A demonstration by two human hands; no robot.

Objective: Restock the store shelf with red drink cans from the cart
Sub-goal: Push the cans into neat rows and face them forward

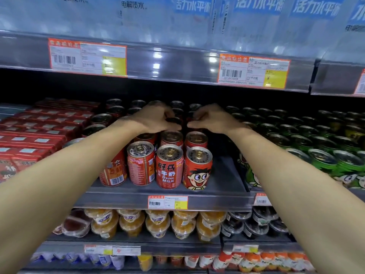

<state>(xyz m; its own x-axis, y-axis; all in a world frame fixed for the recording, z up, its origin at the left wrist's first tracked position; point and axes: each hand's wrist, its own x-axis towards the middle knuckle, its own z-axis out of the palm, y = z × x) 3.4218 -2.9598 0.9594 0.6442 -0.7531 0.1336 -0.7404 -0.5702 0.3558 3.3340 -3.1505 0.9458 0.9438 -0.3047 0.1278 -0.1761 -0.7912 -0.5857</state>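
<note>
Head view: my left hand (156, 118) has its fingers curled down over the dark lid of a red can (174, 121) deep in the row, thumb and fingertips pinching its rim. My right hand (210, 119) mirrors it just beside, fingers bent down over a second can (192, 123) in the next column; that can is mostly hidden under the hand, so I cannot tell how firmly it is held. Both forearms reach in from the lower corners of the picture.

All the red cans (169, 167) stand upright on the middle shelf (227, 186), long axis vertical, pull-tab lids facing up. They are short and squat, red-bodied with silver tops. At the front, one shows "DRINK MILK" in white under Chinese characters, the one to its right shows a cartoon face with big round eyes, and the two to the left are turned to show barcodes and fine print. A bare strip of shelf lies to the right of the front cans.

Red cartons (39, 133) fill the shelf to the left, green cans (320, 153) to the right. An orange-and-yellow price tag (167, 202) sits on the shelf edge below the cans. Cups of orange fruit (158, 222) line the shelf underneath, and shrink-wrapped packs with blue Chinese labels (256, 8) sit above.
</note>
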